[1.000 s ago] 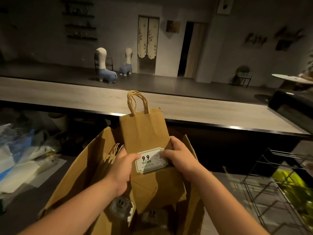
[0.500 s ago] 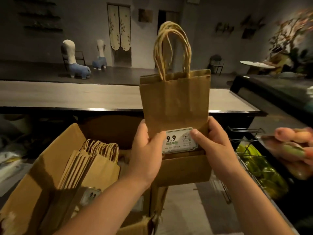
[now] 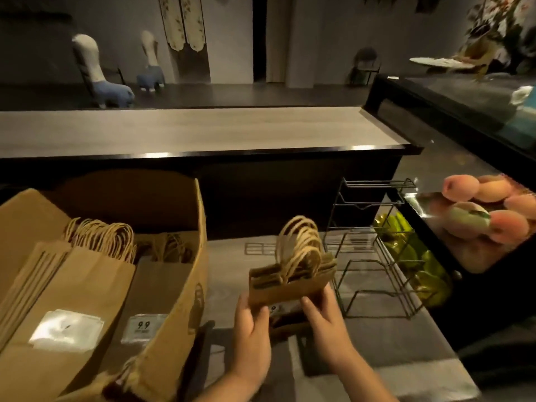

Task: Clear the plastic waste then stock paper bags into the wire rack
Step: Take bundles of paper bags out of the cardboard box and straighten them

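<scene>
A small stack of brown paper bags [image 3: 290,281] with twine handles is tipped forward, top edge facing me, low over the counter. My left hand [image 3: 251,332] grips its left side and my right hand [image 3: 326,320] grips its right side. The black wire rack [image 3: 374,250] stands just right of the bags, its slots holding nothing. A cardboard box [image 3: 174,300] at the left holds more paper bags [image 3: 72,288] with price stickers. No plastic waste is in view.
A long grey counter top [image 3: 203,132] runs across behind. Right of the rack lie green fruit [image 3: 414,256] and a dark tray of peaches [image 3: 487,207]. A dark display case [image 3: 464,103] sits at the far right.
The bags came out of the box, rose upright in front of me, then dropped low and tipped forward beside the wire rack. My view swung right and down.
</scene>
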The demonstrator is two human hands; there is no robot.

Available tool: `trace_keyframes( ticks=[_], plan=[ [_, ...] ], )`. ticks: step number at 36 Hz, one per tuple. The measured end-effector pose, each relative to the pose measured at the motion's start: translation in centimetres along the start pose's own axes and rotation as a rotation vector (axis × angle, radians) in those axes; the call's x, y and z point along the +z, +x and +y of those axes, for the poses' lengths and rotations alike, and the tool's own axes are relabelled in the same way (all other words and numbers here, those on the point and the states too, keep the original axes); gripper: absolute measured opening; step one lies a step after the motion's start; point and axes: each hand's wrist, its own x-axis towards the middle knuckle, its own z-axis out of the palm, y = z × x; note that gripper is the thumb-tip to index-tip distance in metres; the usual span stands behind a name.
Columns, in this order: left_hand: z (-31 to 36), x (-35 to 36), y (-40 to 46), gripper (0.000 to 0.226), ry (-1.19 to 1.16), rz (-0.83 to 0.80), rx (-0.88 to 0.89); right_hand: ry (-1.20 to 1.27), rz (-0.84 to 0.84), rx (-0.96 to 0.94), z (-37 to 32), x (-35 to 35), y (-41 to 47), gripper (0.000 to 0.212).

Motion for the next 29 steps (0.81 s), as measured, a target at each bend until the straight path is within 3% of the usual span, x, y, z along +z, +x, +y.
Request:
trace_keyframes(
  ticks=[5, 8, 12, 15, 18, 23, 27, 29],
  plan=[
    [-4.4, 0.6, 1.9, 0.042, 0.113, 0.078, -0.186, -0.056, -0.048, 0.124, 3.9, 0.1, -0.3, 0.017],
    [-5.8, 0.7, 3.0, 0.028, 0.187, 0.090, -0.159, -0.085, -0.035, 0.118, 4.9, 0.3, 0.3, 0.013],
    [-5.2, 1.4, 4.6, 0.043, 0.204, 0.101, -0.167, -0.088, -0.014, 0.088, 4.7, 0.8, 2.6, 0.013],
    [-3.0, 2.0, 6.0, 0.009, 0.205, 0.152, -0.016, -0.082, -0.006, 0.029, 4.0, 1.1, 5.0, 0.014],
    [-1.0, 2.0, 7.5, 0.018, 0.221, 0.222, 0.151, -0.042, -0.025, -0.072, 2.7, 1.0, 6.9, 0.023],
    [0.8, 1.7, 8.2, 0.014, 0.103, 0.188, 0.234, -0.010, -0.061, -0.165, 1.6, 0.6, 8.1, 0.025],
    [-1.5, 1.1, 8.3, 0.022, 0.239, 0.106, 0.148, -0.030, -0.112, -0.093, 3.7, 0.3, 8.1, 0.026],
    [-2.6, 0.8, 8.3, 0.029, 0.455, 0.006, -0.049, -0.051, -0.154, -0.007, 5.1, 0.2, 7.9, 0.023]
  ],
)
